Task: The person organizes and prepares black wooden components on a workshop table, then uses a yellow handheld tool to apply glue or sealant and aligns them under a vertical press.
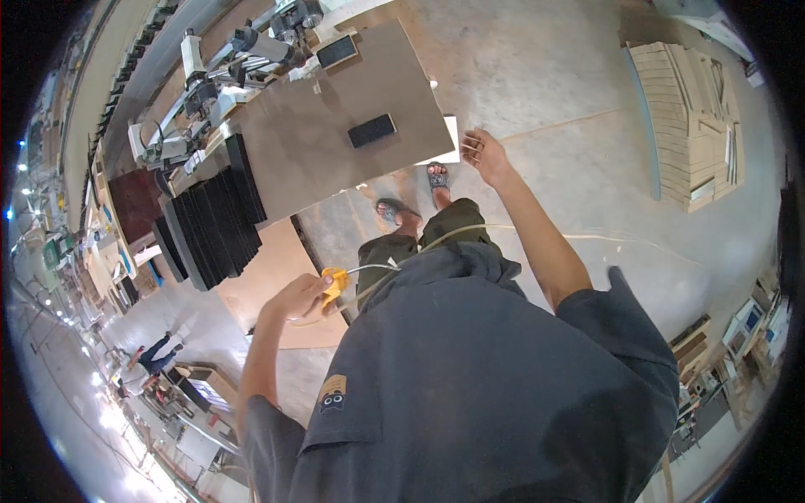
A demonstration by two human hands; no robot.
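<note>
- Yellow plastic hand tool (336, 283), probably an air blow gun, sits in the person's left hand (302, 298) in the head-worn view. The fingers are curled around its body; whether the trigger is pressed cannot be told.
- From the tool, a thin pale metal nozzle (366, 267) points right, its tip close to the hem of the dark grey cloth shirt (470, 369).
- A slim cream-coloured flexible hose (579, 236) crosses in front of the person's waist and trails right over the smooth concrete floor (537, 75).
- The right hand (485, 157) is empty, its fingers loosely spread, beside a white flat board (449, 138) at the table's corner.
- Ahead stands a flat grey-brown tabletop (302, 159). One small black rectangular block (371, 132) lies on it, well apart from the tool; a stack of long black panels (214, 226) is at its left edge.
- Far right is a pile of tan boards (683, 117).
- The step in hand looks like handling the tool at the left side, away from the tabletop. A next move with it would call for a firm grip, a nozzle turned clear of the body and enough slack hose.
</note>
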